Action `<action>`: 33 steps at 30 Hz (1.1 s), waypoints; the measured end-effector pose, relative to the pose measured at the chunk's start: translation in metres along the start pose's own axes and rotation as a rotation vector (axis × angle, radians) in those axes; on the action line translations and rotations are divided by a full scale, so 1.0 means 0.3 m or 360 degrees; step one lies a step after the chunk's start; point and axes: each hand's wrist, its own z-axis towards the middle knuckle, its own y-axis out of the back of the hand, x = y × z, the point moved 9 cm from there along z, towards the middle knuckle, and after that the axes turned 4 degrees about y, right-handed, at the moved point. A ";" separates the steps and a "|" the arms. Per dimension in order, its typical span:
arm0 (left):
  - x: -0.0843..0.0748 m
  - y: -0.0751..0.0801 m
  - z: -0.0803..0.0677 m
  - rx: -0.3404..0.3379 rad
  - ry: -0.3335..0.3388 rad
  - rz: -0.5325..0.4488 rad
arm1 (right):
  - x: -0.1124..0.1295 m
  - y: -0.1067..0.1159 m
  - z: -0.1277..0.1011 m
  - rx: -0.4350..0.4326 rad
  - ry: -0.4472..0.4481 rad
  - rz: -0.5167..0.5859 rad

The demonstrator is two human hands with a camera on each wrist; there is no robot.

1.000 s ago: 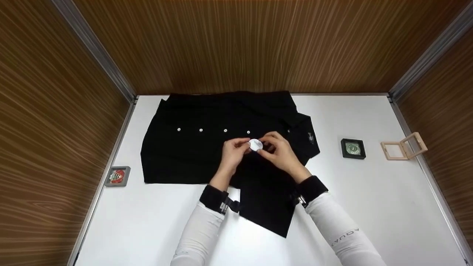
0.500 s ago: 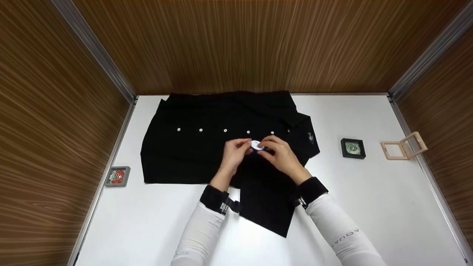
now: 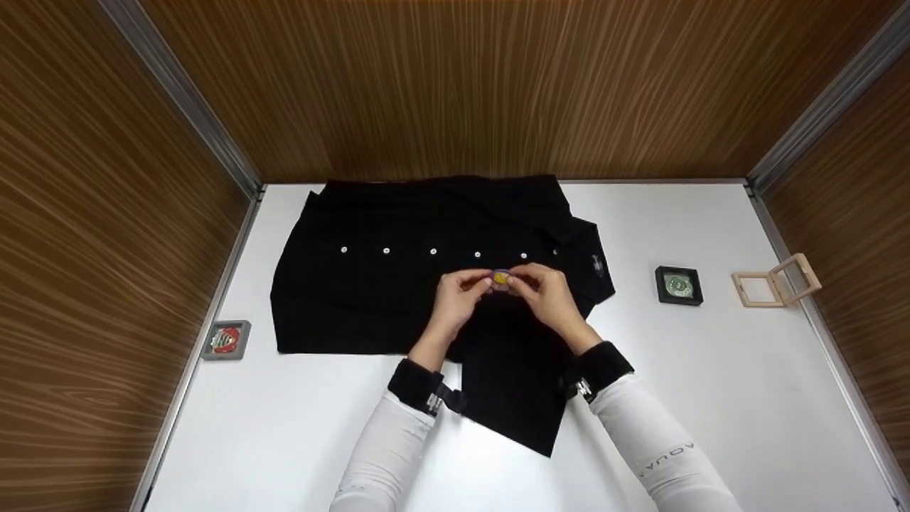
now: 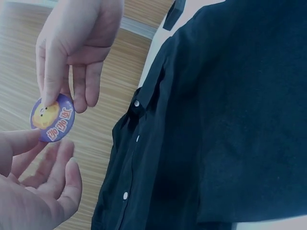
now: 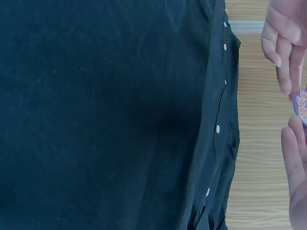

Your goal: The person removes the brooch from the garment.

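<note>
A small round badge (image 3: 501, 278), purple with a yellow figure on its face, is held up between both hands over a black button-up shirt (image 3: 370, 291) spread on the white table (image 3: 711, 398). My right hand (image 3: 517, 281) pinches the badge's right side. My left hand (image 3: 485, 284) holds its left edge. In the left wrist view the right hand (image 4: 55, 96) pinches the badge (image 4: 52, 119) from above, and the thumb of my left hand (image 4: 43, 153) touches its lower edge. The right wrist view shows only a sliver of the badge (image 5: 301, 106) at the frame's edge.
A grey-framed box (image 3: 225, 339) with a red item lies at the table's left edge. A black-framed box (image 3: 679, 285) with a green item and an open wooden frame box (image 3: 776, 281) sit on the right. Wood-panelled walls enclose the table on three sides.
The badge showed its white back before; it has been turned over and shows its coloured face. Both hands rose slightly toward the shirt's button row.
</note>
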 end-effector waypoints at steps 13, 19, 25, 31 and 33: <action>0.011 -0.031 -0.010 0.0054 -0.0067 0.0278 | -0.092 -0.016 -0.045 0.0226 -0.0539 0.0402; 0.032 -0.034 -0.038 0.0075 -0.0176 0.0999 | -0.150 0.038 -0.082 0.0128 -0.0695 0.0505; 0.093 -0.049 -0.071 0.0234 -0.0181 0.1573 | -0.226 0.130 -0.122 -0.0014 -0.0789 0.0509; 0.149 -0.037 -0.092 0.0270 -0.0115 0.1875 | -0.267 0.224 -0.165 -0.0085 -0.0823 0.0498; 0.159 -0.024 -0.094 0.0247 -0.0092 0.1959 | -0.282 0.257 -0.178 -0.0114 -0.0836 0.0494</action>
